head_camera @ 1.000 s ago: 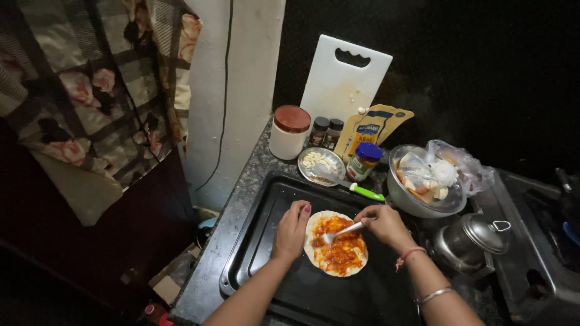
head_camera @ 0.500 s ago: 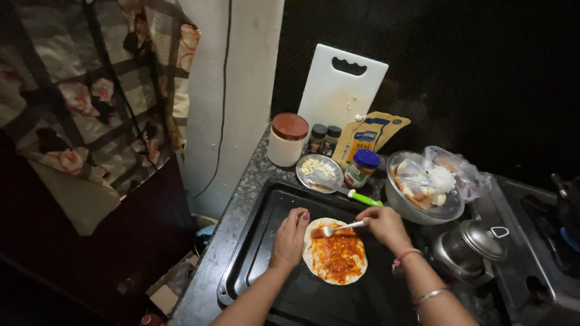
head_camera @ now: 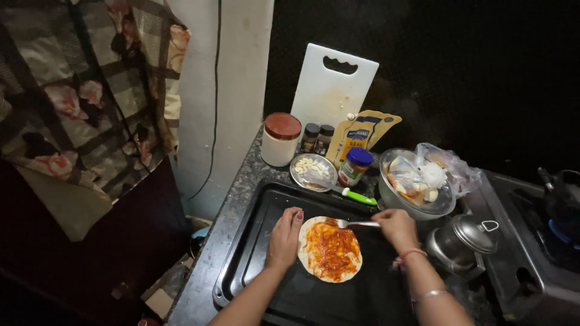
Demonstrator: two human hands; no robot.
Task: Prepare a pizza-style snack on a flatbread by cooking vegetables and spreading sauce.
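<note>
A round flat bread (head_camera: 330, 251) spread with red sauce lies on a black baking tray (head_camera: 260, 241). My left hand (head_camera: 284, 236) presses its fingertips on the bread's left edge. My right hand (head_camera: 396, 227) grips a metal spoon (head_camera: 353, 224) whose head touches the top of the sauced bread.
Behind the tray stand a white jar with a red lid (head_camera: 281, 139), two spice shakers (head_camera: 318, 138), a small steel plate of garlic (head_camera: 313, 171), a sauce jar (head_camera: 354, 166), a green-handled knife (head_camera: 356, 195), a pouch, a white chopping board (head_camera: 333, 88) and a glass bowl (head_camera: 417, 184). A steel pot (head_camera: 462, 241) and stove sit right.
The spoon has moved from the middle of the bread up to its top edge, spreading the sauce. My left hand stays on the bread's left edge.
</note>
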